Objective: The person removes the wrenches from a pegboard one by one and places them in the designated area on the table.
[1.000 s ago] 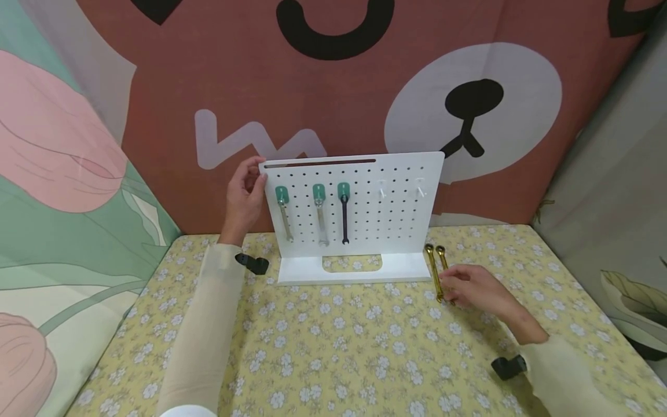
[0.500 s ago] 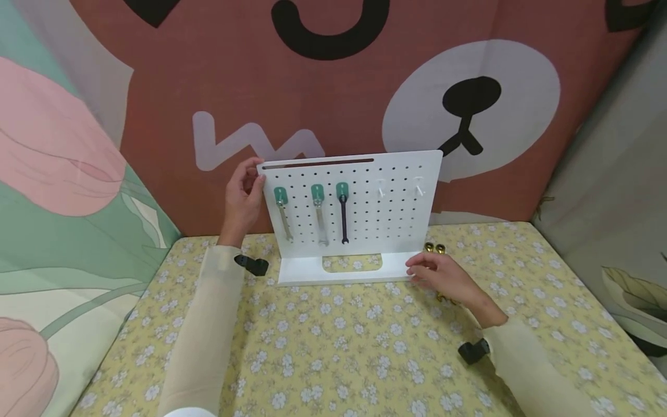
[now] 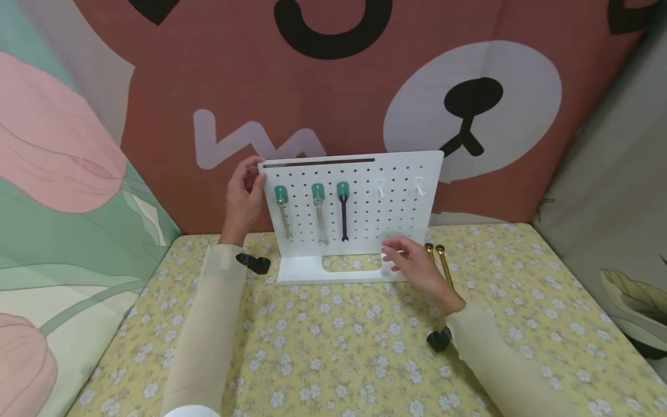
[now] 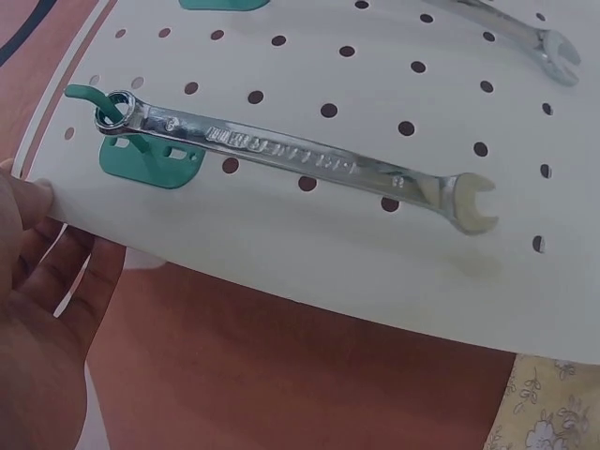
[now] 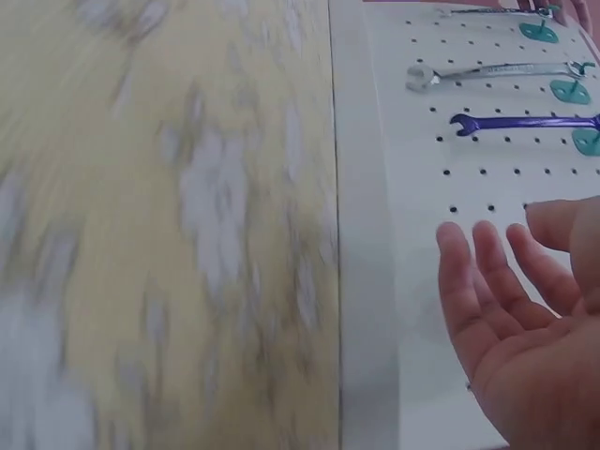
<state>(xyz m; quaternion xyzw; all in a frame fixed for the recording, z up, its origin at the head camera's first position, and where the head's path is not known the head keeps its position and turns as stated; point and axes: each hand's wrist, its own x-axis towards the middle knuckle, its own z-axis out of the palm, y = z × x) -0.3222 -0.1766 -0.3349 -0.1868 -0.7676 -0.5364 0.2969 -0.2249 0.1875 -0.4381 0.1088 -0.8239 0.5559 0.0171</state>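
Fingers (image 5: 457, 291) of your right hand (image 3: 416, 267) bend loosely and hold nothing; they hover by the right end of the board (image 3: 362, 217), low down, and I cannot tell whether a tip touches it. Right of those fingers, just beside the board, the gold wrenches (image 3: 445, 266) lie on the cloth (image 3: 339, 336), long axes running away from you, ring ends far, near ends hidden behind your hand and wrist; your right hand is much the nearer. Up and left of the same fingers, the purple wrench (image 3: 344, 219) hangs with its long axis near vertical. Above them, two white hooks (image 3: 381, 189) bear no wrench. Your left hand (image 3: 245, 194) pinches the board's upper left corner, thumb in front, fingers behind; right of that thumb, the silver wrenches (image 4: 281, 152) hang from green hooks (image 3: 342, 187). Beyond all your fingers stands the backdrop (image 3: 333, 98).
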